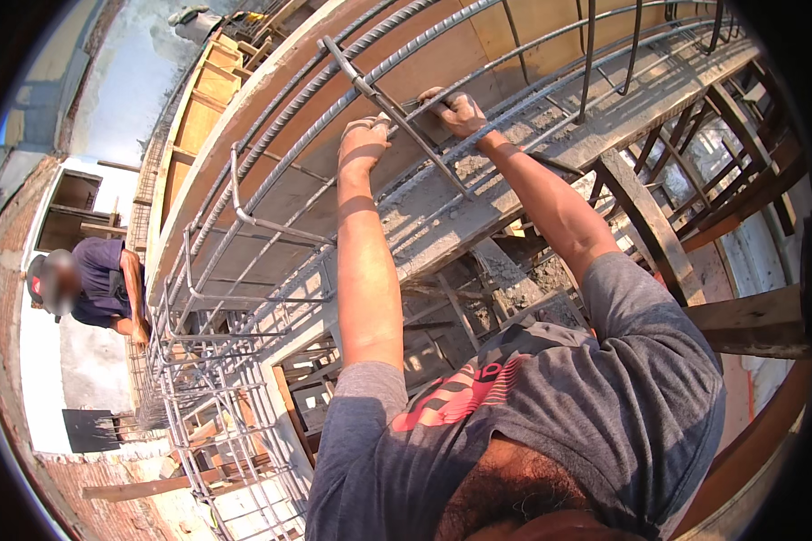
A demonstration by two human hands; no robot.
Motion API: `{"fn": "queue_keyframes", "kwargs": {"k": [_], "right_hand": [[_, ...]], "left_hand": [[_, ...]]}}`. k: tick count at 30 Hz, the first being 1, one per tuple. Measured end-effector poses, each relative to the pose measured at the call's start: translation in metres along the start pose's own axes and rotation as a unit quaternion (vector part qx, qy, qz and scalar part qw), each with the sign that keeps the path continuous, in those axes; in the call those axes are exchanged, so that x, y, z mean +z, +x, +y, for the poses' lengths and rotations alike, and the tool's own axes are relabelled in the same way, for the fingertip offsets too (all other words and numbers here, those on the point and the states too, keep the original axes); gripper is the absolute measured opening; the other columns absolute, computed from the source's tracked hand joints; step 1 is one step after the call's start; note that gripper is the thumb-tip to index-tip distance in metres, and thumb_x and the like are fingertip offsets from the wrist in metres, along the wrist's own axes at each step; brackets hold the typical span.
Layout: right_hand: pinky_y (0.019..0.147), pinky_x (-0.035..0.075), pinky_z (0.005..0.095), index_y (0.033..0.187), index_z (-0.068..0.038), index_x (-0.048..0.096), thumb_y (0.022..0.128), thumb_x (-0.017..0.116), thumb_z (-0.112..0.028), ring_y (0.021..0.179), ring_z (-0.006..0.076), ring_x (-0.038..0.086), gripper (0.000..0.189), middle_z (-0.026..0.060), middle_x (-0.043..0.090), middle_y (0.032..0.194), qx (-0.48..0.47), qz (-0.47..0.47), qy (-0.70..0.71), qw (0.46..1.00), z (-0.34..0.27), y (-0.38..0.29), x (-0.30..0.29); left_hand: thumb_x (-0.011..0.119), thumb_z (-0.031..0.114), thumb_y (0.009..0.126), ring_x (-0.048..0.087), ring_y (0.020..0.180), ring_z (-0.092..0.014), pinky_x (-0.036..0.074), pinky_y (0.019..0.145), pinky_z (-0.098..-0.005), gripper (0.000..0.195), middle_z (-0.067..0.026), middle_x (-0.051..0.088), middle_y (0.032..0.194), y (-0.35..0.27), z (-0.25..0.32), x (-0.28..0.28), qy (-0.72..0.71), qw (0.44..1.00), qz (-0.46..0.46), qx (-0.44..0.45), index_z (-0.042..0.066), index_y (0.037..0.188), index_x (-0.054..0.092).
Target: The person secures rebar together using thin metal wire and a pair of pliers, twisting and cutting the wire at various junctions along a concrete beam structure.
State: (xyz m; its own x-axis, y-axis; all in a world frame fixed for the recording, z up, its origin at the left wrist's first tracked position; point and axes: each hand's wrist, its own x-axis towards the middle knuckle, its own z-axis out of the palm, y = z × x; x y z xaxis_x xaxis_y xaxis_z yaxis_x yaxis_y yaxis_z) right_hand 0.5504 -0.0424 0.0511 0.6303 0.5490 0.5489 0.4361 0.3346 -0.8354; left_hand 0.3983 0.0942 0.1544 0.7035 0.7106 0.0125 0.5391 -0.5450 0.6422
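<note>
My left hand is curled beside a steel stirrup that crosses the long ribbed reinforcing bars. Its fingertips are bunched near a thinner long bar; what they pinch is too small to tell. On the stirrup's other side, my right hand reaches in with bent fingers close to the same crossing. Whether it grips a bar or a bit of wire is hidden. Behind both hands rises a curved plywood formwork panel. Below them runs a rough concrete ledge.
More bent stirrups stand at the left, above a dense rebar cage. A co-worker bends beside the formwork's far side. Timber props and gaps lie under the ledge. A wooden beam sits close by my right shoulder.
</note>
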Motion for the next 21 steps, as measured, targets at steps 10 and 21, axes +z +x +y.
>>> {"fn": "queue_keyframes", "kwargs": {"k": [10,21], "right_hand": [[0.067,0.049,0.0322,0.105,-0.005,0.067,0.097,0.062,-0.019,0.066,0.0179,0.057,0.017,0.0076,0.063,0.074,0.065,0.280,0.115,0.951,0.012,-0.023,0.016],[0.075,0.052,0.0380,0.100,-0.002,0.069,0.091,0.064,-0.017,0.079,0.0266,0.068,0.018,0.0161,0.071,0.085,0.082,0.304,-0.002,0.949,0.002,-0.021,0.040]], "left_hand": [[0.065,0.032,0.094,0.070,0.084,-0.020,0.052,0.078,-0.0356,0.034,-0.0129,0.074,0.089,-0.012,0.016,-0.001,0.082,0.995,-0.028,0.052,0.001,0.103,0.075],[0.069,0.030,0.090,0.067,0.078,-0.018,0.050,0.076,-0.0351,0.028,-0.0094,0.074,0.083,-0.007,0.015,0.002,0.072,0.995,-0.003,0.072,0.006,0.100,0.078]]}}
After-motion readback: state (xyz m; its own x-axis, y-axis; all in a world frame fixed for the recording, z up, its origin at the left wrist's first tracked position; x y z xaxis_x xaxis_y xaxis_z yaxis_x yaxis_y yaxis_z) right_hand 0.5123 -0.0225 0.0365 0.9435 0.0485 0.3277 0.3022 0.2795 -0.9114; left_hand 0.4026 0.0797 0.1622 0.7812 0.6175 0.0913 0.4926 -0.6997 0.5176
